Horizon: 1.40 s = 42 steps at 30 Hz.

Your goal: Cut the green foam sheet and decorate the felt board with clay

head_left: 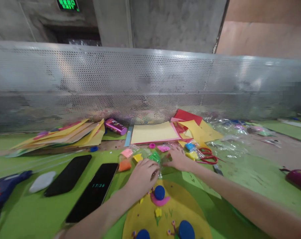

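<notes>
Facing each other across a green packet (154,156), the left hand (145,172) and right hand (178,158) were apart, fingers bent; whether either pinched the clear plastic (160,173) there could not be told. The packet lay just beyond the left knuckles, the nearer hand, toward the worktop's (242,189) far edge, and left of the right fingertips; its crumpled shape gave no clear long axis. An orange packet (125,165) sat leftward, red scissors (208,156) rightward. Toward the near edge was a yellow disc (190,202) bearing 3 blue caps (159,192).
</notes>
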Tool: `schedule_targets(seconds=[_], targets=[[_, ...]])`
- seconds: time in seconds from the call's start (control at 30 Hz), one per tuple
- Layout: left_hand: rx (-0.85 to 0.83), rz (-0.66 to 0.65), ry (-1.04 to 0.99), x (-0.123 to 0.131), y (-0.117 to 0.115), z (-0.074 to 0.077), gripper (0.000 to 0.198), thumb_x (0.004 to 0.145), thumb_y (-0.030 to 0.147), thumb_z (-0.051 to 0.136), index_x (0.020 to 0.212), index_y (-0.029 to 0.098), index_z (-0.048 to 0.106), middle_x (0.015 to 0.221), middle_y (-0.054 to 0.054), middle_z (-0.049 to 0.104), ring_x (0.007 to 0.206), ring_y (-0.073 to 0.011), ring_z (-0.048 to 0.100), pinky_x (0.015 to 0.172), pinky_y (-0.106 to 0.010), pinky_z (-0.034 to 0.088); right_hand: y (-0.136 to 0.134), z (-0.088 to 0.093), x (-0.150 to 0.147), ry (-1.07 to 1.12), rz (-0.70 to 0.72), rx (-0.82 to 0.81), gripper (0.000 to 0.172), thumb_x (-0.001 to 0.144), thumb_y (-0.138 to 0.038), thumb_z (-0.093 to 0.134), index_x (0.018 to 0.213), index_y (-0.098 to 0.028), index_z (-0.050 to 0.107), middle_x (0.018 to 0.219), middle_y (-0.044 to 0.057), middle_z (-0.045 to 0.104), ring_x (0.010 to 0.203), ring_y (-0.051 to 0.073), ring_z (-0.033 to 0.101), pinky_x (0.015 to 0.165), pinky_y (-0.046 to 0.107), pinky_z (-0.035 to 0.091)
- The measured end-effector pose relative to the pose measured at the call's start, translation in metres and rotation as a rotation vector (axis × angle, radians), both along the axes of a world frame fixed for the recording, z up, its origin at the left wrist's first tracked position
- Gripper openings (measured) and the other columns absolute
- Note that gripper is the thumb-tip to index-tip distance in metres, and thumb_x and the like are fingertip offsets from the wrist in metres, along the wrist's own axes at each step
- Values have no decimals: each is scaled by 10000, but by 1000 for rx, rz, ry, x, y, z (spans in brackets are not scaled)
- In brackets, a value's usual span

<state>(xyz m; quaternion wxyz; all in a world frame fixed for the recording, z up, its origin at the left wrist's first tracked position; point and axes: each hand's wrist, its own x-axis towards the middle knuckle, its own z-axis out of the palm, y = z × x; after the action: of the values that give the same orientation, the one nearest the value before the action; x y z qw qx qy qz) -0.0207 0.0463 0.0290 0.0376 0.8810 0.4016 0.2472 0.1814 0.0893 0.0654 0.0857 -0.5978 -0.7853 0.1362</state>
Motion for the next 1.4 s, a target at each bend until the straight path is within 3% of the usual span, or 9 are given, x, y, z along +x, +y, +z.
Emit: schedule_targets(seconds=[0.13,0.27,0.4,0.57,0.8,0.93,1.07,1.27,1.4], targets=[[-16,-12,2,1,0,0,174,975,303,619,1062,156,651,1118,-71,661,1044,-225,644,940,-458,537,-8,7,0,159,9,-57,227,1014,-344,659,1131,-152,630,1120,68,624,952,229,639,841,419,565],[-32,11,-65,4,-5,4,255,962,337,635,1141,157,624,1174,-86,637,1096,-252,622,963,-491,517,-33,16,-3,361,36,-38,208,1036,-339,630,1088,-138,627,998,43,638,822,186,651,738,353,582],[-91,54,-161,12,-12,1,230,963,343,633,1095,154,636,1130,-78,648,1063,-240,631,949,-475,523,-61,18,-12,509,120,58,168,1031,-311,635,1020,-143,637,965,32,642,836,186,648,776,366,573],[-224,113,-339,15,-12,-1,200,983,333,607,1049,149,646,1058,-63,668,960,-204,659,875,-416,559,-62,8,-14,587,251,172,152,1022,-302,644,1006,-151,644,974,34,643,887,200,642,828,394,556],[-402,2,-534,14,-16,5,255,997,372,583,1069,135,642,1008,-52,674,894,-195,674,809,-382,579,-53,-3,-5,586,391,285,186,1017,-320,650,944,-150,632,920,19,613,781,166,615,714,323,555],[-439,63,-534,11,-16,2,276,993,397,584,1025,128,639,942,-35,661,807,-175,662,736,-343,576,-51,-6,-6,563,423,328,174,1026,-317,636,975,-151,644,984,36,625,849,185,628,775,361,560],[-432,94,-507,8,-12,2,258,992,384,589,1042,137,640,977,-43,665,844,-181,663,777,-362,575,-50,-7,-6,521,420,352,155,1043,-321,610,1031,-174,658,1019,45,641,905,198,634,840,389,553],[-400,101,-462,5,-11,8,240,991,368,593,1066,144,638,1013,-54,665,856,-178,662,777,-360,578,-52,-3,-4,425,439,350,156,1044,-296,617,1010,-149,655,945,28,650,805,173,648,748,344,575],[-392,128,-435,5,-16,8,257,994,383,585,1044,136,636,962,-40,662,803,-167,658,734,-338,577,-50,-7,-4,322,471,423,132,1026,-278,641,988,-151,649,973,32,642,847,182,642,783,360,571]])
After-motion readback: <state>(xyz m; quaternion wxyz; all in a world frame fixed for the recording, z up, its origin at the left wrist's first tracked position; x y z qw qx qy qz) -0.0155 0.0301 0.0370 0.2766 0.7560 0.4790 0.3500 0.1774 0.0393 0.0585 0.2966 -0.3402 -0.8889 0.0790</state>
